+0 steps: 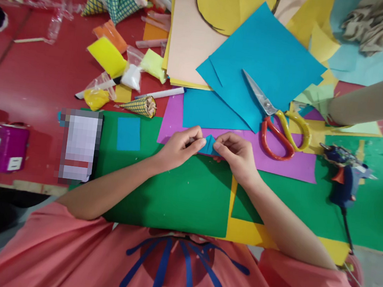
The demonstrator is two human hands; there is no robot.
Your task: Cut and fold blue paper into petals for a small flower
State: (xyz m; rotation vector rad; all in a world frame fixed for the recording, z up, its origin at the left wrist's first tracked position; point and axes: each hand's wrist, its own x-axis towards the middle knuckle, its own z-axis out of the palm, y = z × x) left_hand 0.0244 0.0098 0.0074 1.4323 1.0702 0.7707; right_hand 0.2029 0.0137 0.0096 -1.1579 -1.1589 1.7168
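Observation:
A small folded piece of blue paper [208,144] is pinched between both my hands over the purple sheet [280,161] and the green sheet [178,193]. My left hand [179,147] grips its left side with thumb and fingers closed. Its right side sits in the closed fingertips of my right hand [235,153]. A small blue rectangle [129,133] lies on the green sheet to the left.
Scissors [278,121] with red and yellow handles lie on large blue paper [265,55]. A blue glue gun [343,174] rests at right. Another person's arm [375,98] reaches in from the right. A paper cone [140,105], bags of filling and a purple device [0,147] lie left.

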